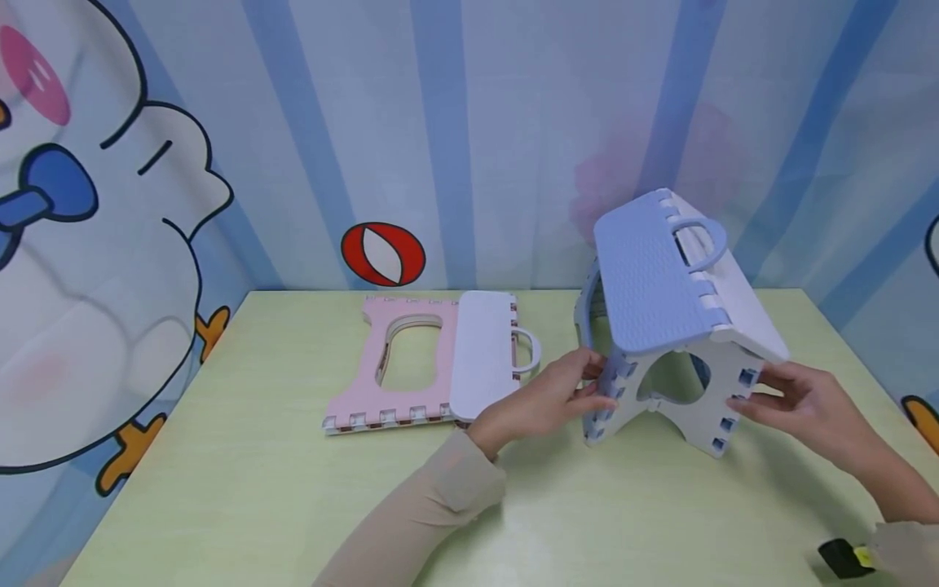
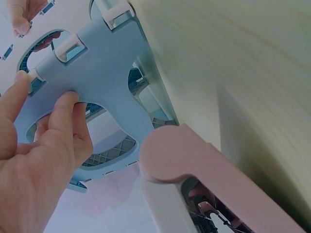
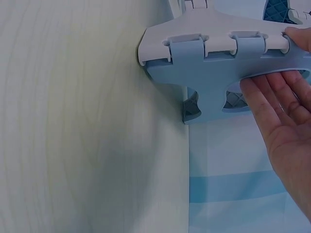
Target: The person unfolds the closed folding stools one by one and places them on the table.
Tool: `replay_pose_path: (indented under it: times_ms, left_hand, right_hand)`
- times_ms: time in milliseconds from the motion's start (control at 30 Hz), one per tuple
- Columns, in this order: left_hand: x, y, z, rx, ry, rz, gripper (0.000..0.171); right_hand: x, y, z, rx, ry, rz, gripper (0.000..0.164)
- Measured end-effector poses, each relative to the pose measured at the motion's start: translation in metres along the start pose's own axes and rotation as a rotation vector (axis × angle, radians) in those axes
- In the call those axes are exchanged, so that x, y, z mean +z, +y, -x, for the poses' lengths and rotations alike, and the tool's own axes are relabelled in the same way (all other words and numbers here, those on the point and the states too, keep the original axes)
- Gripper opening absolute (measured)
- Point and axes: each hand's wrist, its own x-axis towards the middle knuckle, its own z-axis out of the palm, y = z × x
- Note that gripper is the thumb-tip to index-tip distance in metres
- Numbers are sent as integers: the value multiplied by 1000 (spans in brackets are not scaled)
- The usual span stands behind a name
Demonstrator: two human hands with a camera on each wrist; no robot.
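A blue-and-white folding step stool stands on the right half of the table, its top bent into a ridge with a loop handle. My left hand grips its left side panel; in the left wrist view the thumb lies at the hinged edge and the fingers curl into the panel's cutout. On the other side my right hand holds the right panel, its thumb on the hinged edge and its fingers reaching into the opening in the right wrist view. A pink-and-white folding stool lies folded flat left of centre.
The pale green table backs onto a striped blue cloth with cartoon figures. Near the right sleeve, a small black object with a yellow part lies at the front right. The pink stool sits close beside my left wrist.
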Motion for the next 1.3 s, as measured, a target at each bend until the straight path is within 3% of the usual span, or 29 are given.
replay_pose_path:
  times_ms: [733, 1167, 1300]
  left_hand:
    - [-2, 4, 0, -17, 2, 29, 40]
    - [-2, 5, 0, -55, -16, 116, 43]
    - [-2, 5, 1, -51, -13, 89, 43]
  right_hand:
    - [-3, 0, -1, -5, 1, 9, 52]
    - [-3, -7, -1, 67, -10, 22, 48]
    - [-3, -8, 0, 71, -19, 12, 49]
